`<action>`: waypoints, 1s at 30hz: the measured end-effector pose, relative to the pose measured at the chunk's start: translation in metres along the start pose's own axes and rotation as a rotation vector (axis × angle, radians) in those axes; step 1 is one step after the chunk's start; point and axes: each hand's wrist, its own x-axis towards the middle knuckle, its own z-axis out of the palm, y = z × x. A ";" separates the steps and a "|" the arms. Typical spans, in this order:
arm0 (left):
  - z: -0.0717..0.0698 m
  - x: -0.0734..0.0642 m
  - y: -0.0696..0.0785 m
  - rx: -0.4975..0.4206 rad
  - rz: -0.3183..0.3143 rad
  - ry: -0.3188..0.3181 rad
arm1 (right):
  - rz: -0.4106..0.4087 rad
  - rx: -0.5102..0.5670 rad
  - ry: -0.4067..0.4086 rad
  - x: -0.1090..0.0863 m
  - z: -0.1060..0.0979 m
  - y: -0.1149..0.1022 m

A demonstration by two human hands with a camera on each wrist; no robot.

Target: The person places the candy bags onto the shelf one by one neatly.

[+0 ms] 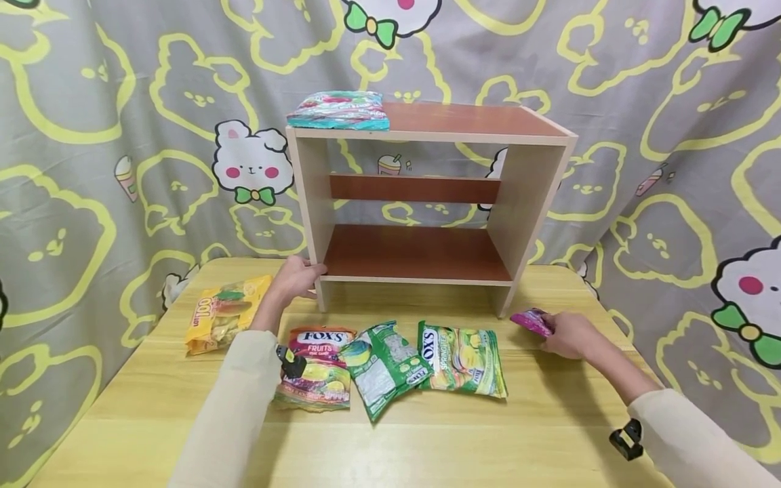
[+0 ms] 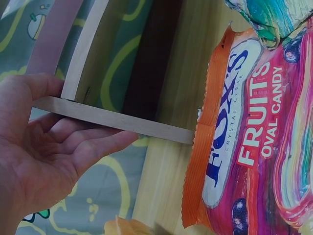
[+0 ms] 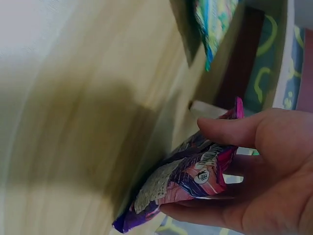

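At the small wooden shelf (image 1: 417,252), my left hand (image 1: 297,276) grips the lower left side panel (image 2: 115,119), thumb on one face and fingers along the other. My right hand (image 1: 569,335) pinches a purple candy bag (image 1: 532,321) near the shelf's right foot. The right wrist view shows that purple bag (image 3: 183,181) between the thumb and fingers, tilted over the table. Below the left hand lies a red and orange Fox's Fruits candy bag (image 1: 317,373), whose printed front (image 2: 254,142) fills the right of the left wrist view.
On the table (image 1: 427,447), a turned green Fox's bag (image 1: 386,366) touches another green Fox's bag (image 1: 465,359). A yellow candy bag (image 1: 224,313) lies at the left, beside my left forearm. A teal and pink bag (image 1: 339,110) rests on the shelf's top left. Patterned curtain (image 1: 183,135) hangs behind.
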 end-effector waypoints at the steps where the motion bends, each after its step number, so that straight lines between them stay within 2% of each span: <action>1: 0.000 0.000 0.000 -0.002 0.001 0.003 | -0.005 -0.007 0.000 0.000 0.002 -0.003; 8: 0.001 0.001 0.000 -0.017 0.002 -0.006 | -0.002 -0.048 0.027 -0.007 0.027 -0.017; 12: 0.000 0.002 -0.001 -0.024 0.004 -0.004 | 0.004 -0.070 0.025 -0.011 0.033 -0.023; 18: -0.001 0.001 -0.002 -0.029 0.000 -0.002 | -0.012 -0.054 -0.034 -0.010 0.025 -0.028; 22: -0.001 0.000 -0.002 -0.024 0.004 -0.004 | -0.013 -0.044 -0.053 -0.006 0.020 -0.021; 26: 0.000 0.000 -0.002 -0.013 0.002 -0.004 | 0.029 0.028 -0.012 -0.004 0.017 -0.013; 30: -0.001 0.001 -0.001 -0.012 0.003 -0.005 | 0.108 0.078 0.056 -0.003 0.017 -0.008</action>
